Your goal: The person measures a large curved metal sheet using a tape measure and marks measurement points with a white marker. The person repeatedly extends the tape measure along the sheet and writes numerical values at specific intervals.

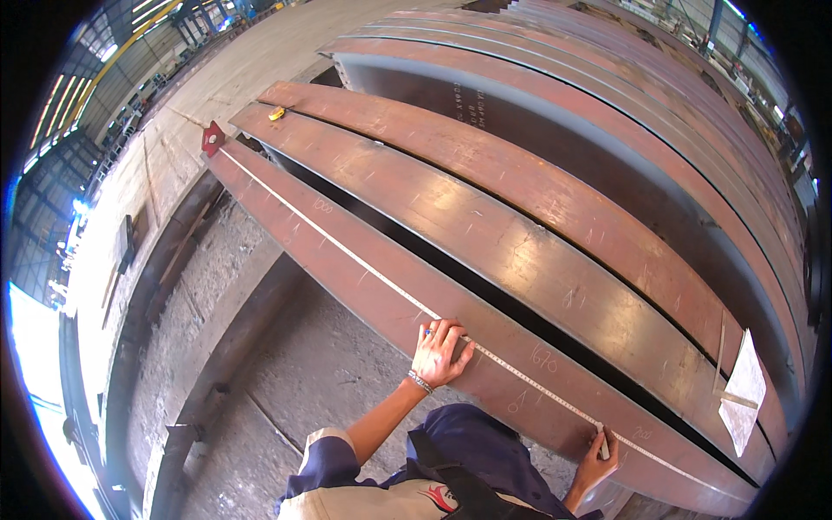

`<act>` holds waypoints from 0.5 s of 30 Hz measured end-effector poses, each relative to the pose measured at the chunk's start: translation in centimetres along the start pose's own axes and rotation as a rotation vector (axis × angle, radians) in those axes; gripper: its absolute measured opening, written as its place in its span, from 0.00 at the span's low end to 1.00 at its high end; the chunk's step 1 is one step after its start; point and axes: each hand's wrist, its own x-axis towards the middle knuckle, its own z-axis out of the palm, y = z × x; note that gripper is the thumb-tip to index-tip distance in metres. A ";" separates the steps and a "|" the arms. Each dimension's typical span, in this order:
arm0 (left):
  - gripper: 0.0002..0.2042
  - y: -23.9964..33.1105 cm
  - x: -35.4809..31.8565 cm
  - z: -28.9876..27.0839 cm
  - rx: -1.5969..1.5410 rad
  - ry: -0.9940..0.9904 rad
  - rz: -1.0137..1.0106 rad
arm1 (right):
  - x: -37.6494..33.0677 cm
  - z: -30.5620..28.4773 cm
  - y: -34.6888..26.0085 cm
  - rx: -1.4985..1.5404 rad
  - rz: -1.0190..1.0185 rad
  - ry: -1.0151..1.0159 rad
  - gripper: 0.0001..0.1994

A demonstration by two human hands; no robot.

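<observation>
A long pale measuring tape (347, 251) lies stretched along the rust-brown flange of the nearest steel beam (286, 230). My left hand (442, 351) rests on the flange with its fingers curled over the tape, pressing it at about the middle of its length. Farther right, my right hand (596, 464) pinches a short white stick of chalk (605, 446), its tip at the edge of the tape. A red, angular magnet-like block (212, 139) sits at the tape's far left end. Chalk strokes and handwritten marks run along the flange.
More steel beams (520, 251) lie side by side beyond, with dark gaps between. A small yellow case (276, 113) rests on one. At the right, a white sheet (745, 407) lies beside a thin T-shaped tool (735, 398). Low steel supports (217, 342) stand on the floor at left.
</observation>
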 end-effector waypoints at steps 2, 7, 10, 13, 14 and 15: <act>0.14 -0.1 0.0 0.0 -0.010 0.007 0.009 | 0.0 0.0 0.1 0.003 -0.016 -0.003 0.13; 0.14 -0.1 0.0 0.0 -0.010 0.011 0.015 | 0.1 0.0 0.4 0.032 -0.013 0.001 0.13; 0.14 -0.1 0.0 0.0 -0.014 0.016 0.015 | 0.1 -0.3 0.5 -0.068 -0.028 -0.016 0.13; 0.14 -0.2 -0.1 0.1 -0.030 0.013 0.005 | 0.2 -0.2 0.7 -0.028 -0.029 0.005 0.12; 0.14 -0.2 -0.1 0.1 -0.029 0.011 0.005 | 0.2 -0.2 0.7 -0.033 -0.045 0.011 0.12; 0.14 -0.2 -0.1 0.1 -0.037 0.011 0.000 | 0.2 -0.1 0.7 -0.028 -0.052 0.016 0.12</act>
